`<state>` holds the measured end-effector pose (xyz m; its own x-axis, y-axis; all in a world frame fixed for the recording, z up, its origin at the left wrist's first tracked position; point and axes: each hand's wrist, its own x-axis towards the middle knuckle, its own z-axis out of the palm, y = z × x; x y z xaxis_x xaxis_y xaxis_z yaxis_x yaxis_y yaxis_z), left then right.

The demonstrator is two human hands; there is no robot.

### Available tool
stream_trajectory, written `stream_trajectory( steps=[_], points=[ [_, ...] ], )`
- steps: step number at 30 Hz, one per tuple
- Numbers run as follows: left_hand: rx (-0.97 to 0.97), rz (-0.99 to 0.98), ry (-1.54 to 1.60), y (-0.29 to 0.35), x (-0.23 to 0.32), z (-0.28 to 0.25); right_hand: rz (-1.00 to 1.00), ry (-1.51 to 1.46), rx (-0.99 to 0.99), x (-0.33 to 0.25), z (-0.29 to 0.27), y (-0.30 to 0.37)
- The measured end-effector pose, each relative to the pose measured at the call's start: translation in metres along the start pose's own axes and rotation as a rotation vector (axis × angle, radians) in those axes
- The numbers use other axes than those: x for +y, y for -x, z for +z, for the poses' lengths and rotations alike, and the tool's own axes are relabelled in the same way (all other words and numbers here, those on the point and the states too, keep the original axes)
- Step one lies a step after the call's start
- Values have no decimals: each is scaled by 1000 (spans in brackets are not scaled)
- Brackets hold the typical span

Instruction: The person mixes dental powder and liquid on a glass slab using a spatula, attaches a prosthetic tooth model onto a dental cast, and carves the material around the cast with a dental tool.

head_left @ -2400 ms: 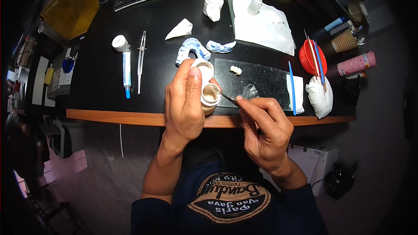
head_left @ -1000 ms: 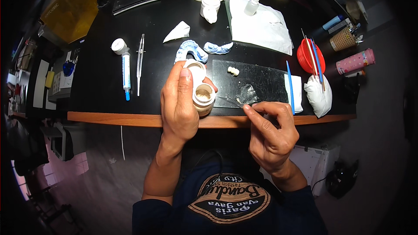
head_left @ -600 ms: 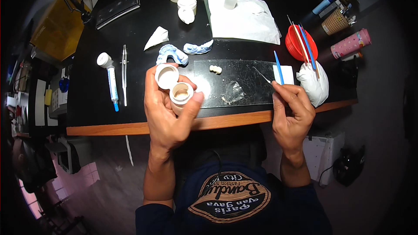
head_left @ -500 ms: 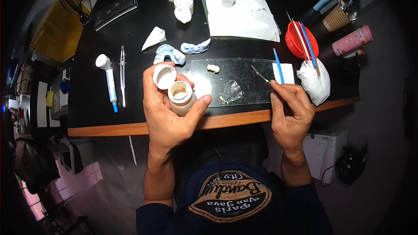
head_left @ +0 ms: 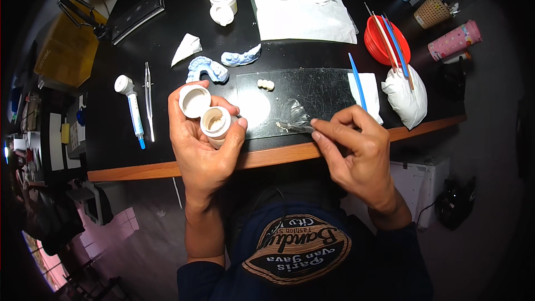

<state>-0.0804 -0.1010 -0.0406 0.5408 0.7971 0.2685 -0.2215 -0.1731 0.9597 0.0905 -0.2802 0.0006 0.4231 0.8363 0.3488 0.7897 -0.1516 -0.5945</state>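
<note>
Head view: black tabletop (head_left: 114, 145) with a brown wood front edge, bowed by the fisheye; dim room, grey floor (head_left: 147, 234), translucent amber box (head_left: 69, 50) far left. Scratched clear glass slab (head_left: 329, 86) near the front edge, carrying off-white crumbs (head_left: 283, 128) and a glossy clear patch (head_left: 295, 108). Left hand (head_left: 205, 159) grips small round white plastic jar (head_left: 216, 135) left of slab: mouth uncovered, cream-coloured powder (head_left: 215, 123) inside, round white lid (head_left: 195, 101) beside rim. Right hand (head_left: 362, 144) pinches thin dark tool (head_left: 305, 128), tip over slab; contact unclear.
</note>
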Motion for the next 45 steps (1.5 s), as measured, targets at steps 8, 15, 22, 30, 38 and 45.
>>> stream_trajectory(
  steps=[8, 15, 22, 30, 38, 45],
  points=[
    [10, -48, 82, 3, 2, 1, 44, -56, -38, -1, -4, 0],
    [-13, -5, 77, 2, -1, -2, -137, 10, -160, 20, -8, -34],
    [29, 13, 50, 1, -6, -1, -491, 82, -461, 51, -17, -104],
    [27, 4, 63, -1, -5, -3, -562, 58, -620, 53, -7, -137],
    [24, 12, 79, -2, -5, -2, -559, 108, -637, 50, -4, -138],
    [18, 0, 86, -2, -4, -1, -533, 100, -665, 54, -7, -137]
  ],
)
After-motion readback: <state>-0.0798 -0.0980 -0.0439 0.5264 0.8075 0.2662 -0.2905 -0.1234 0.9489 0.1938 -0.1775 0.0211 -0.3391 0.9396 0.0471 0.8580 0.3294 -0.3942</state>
